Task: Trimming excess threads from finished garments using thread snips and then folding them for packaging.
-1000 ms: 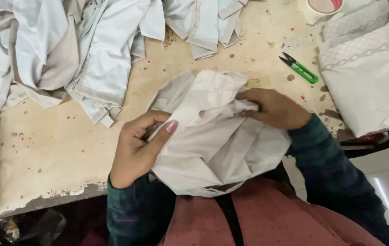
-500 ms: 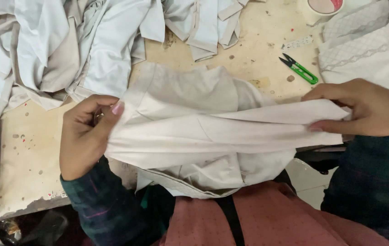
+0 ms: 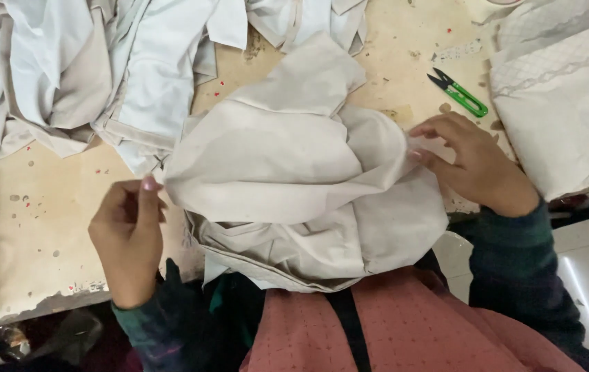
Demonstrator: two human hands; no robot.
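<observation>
No pkgs, labels, signs or screens showed anywhere in the head view.
</observation>
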